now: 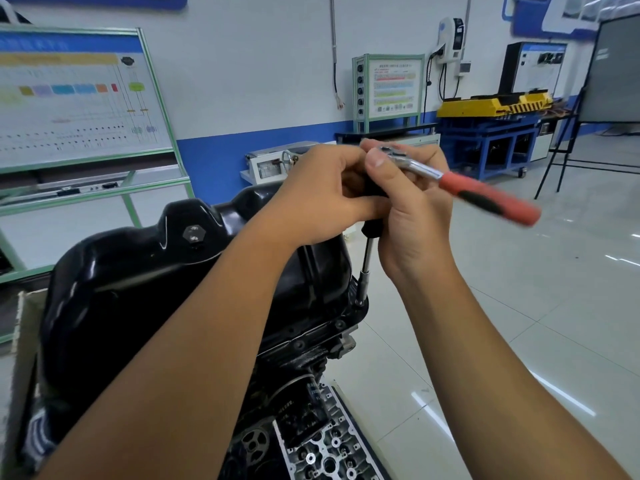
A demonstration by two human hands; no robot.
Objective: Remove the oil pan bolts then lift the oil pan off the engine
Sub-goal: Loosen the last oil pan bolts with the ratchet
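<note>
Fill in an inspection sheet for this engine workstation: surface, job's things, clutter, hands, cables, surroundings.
Surface: glossy tiled floor.
Job's things: black oil pan on the engine; ratchet on an extension at a flange bolt.
Clutter: cylinder head below.
Hands: left hand grips the extension's black top; right hand holds the ratchet head.
Cables: black leads under the wall charger.
Surroundings: training boards, yellow rig.

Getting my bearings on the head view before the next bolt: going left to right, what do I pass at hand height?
Wiring-diagram board → drain plug on the black oil pan → left hand → right hand at the ratchet head → red ratchet handle → black easel.
</note>
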